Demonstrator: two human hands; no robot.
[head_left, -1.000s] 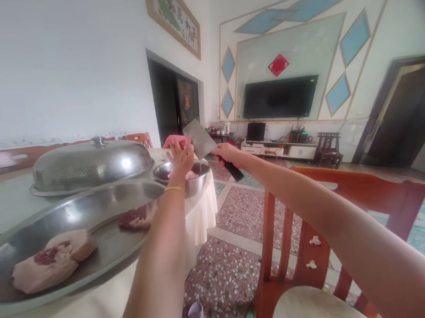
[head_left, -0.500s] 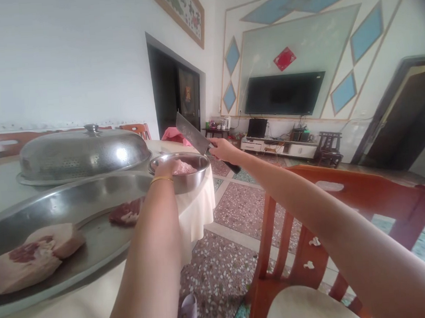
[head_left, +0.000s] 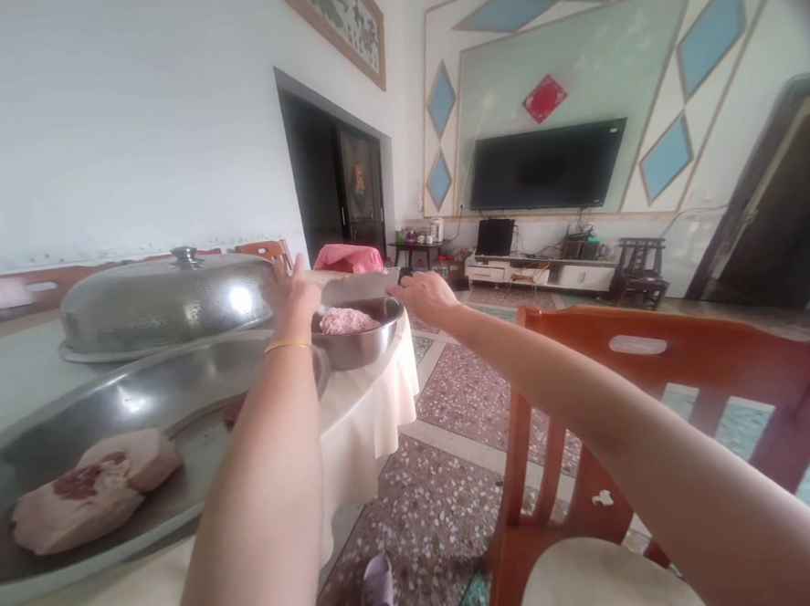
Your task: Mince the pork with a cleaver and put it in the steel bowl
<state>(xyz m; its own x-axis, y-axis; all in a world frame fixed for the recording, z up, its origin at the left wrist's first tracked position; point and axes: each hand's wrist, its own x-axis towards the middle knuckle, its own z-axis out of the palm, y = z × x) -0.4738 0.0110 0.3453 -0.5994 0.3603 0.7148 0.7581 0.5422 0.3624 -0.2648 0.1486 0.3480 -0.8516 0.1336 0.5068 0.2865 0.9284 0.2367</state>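
Observation:
In my right hand (head_left: 427,296) I grip the handle of a cleaver (head_left: 357,285), its blade lying level and pointing left over a steel bowl (head_left: 359,350). Pink minced meat (head_left: 348,320) sits inside that bowl. My left hand (head_left: 292,296), wearing a thin bracelet at the wrist, is up at the far end of the blade with its fingers apart; whether it touches the metal I cannot tell. Nearer me, a large steel tray (head_left: 128,384) holds a thick cut of pork (head_left: 94,494) and a dark red piece of meat (head_left: 233,412), mostly behind my left forearm.
A perforated steel dome cover (head_left: 164,304) stands behind the tray on the cloth-covered table (head_left: 358,425). Close on the right is a wooden chair (head_left: 586,347) under my right arm. A slipper (head_left: 377,593) lies on the speckled floor (head_left: 418,522).
My left hand has come up out of the bowl to the cleaver's end. My right hand has turned the blade from slanting upward to level above the bowl. The view has shifted slightly.

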